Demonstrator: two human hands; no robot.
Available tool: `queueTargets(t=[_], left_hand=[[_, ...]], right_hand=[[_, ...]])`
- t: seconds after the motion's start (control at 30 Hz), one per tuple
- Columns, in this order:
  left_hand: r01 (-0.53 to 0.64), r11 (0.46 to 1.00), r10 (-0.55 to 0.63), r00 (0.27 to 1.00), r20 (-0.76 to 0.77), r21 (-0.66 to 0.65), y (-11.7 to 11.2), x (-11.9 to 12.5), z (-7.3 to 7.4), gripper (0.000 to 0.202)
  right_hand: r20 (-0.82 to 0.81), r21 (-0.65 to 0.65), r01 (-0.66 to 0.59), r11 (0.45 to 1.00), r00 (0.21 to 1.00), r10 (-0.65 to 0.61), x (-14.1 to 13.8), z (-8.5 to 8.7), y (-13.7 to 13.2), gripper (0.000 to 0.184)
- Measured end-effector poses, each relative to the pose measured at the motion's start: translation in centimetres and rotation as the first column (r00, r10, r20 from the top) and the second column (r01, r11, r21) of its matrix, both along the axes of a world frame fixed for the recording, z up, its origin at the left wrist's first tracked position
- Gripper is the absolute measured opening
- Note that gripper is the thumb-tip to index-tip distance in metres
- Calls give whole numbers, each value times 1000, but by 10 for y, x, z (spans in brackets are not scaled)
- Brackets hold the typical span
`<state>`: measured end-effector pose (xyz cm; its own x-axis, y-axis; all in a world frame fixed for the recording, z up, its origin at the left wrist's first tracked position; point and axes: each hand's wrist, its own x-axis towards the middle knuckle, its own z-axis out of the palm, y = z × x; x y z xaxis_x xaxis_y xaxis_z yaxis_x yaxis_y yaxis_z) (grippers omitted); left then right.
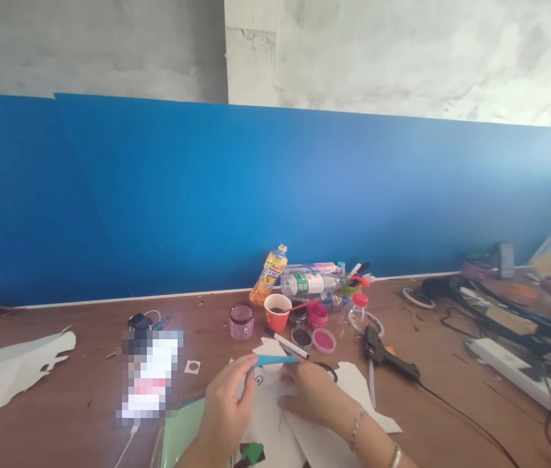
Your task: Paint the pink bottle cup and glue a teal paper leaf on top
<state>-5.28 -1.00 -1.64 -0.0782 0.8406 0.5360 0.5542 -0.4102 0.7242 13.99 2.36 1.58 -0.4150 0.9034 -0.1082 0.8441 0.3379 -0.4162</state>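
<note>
My left hand [227, 403] pinches a thin blue strip [275, 359] between thumb and fingers, just above white paper cut-outs [275, 416] on the brown table. My right hand [312, 393] rests on the white paper beside it, fingers curled down onto the sheet; bracelets sit on that wrist. A black-and-white marker [289, 343] lies just beyond both hands. A pale green sheet [182, 429] lies under my left forearm.
Behind the hands stand an orange cup [277, 312], a purple jar [241, 321], pink paint pots [324, 340] and lying bottles [309, 283]. A black glue gun [390, 354] lies to the right, a power strip [529, 380] and cables farther right. A blue board [275, 195] backs the table.
</note>
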Motion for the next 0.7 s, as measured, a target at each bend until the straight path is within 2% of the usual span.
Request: queueTargets(t=[0.17, 0.33, 0.43, 0.53, 0.6, 0.7], left_hand=[[-38, 998, 40, 998, 41, -40, 4, 3, -4, 27], [-30, 995, 26, 999, -39, -95, 7, 2, -3, 29], [-14, 992, 3, 996, -89, -123, 7, 3, -2, 30], [34, 983, -62, 986, -153, -178, 6, 5, 0, 30], [85, 969, -136, 967, -215, -230, 4, 6, 1, 32], [141, 942, -240, 918, -314, -306, 1, 9, 1, 37]], right_hand=[[-65, 7, -7, 1000, 998, 8, 3, -7, 3, 25], [-163, 1, -82, 997, 983, 81, 1, -12, 3, 2], [-212, -16, -123, 992, 970, 117, 2, -11, 2, 17], [-252, -130, -132, 983, 963, 96, 6, -9, 2, 23], [-298, -174, -149, 973, 950, 93, 8, -10, 4, 16], [-379, -88, -177, 980, 916, 131, 10, -12, 10, 10]])
